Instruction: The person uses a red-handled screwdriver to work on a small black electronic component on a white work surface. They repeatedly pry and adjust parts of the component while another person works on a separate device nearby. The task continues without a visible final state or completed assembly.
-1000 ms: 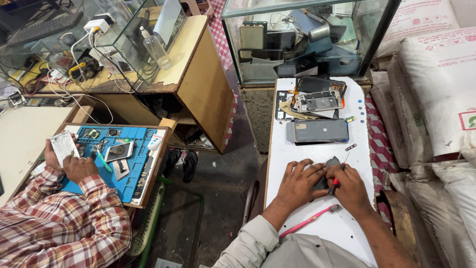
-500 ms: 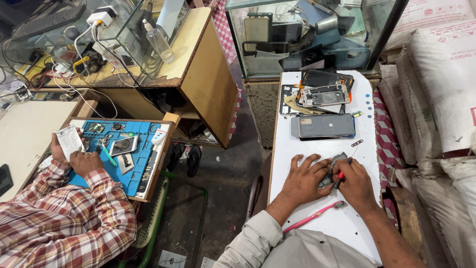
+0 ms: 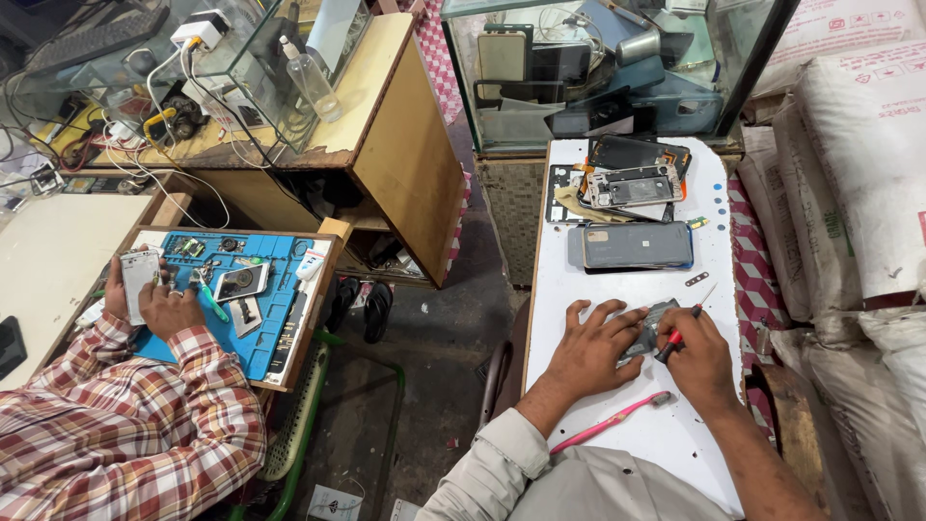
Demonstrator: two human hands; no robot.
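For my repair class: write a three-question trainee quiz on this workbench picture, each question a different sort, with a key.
1. True or false: the right hand holds a red-handled screwdriver.
2. The left hand presses on: A) the pink toothbrush; B) the small grey phone part; C) the blue-grey phone back.
3. Fill in: the toothbrush lies on the ___ table.

Key: 1 true; 2 B; 3 white.
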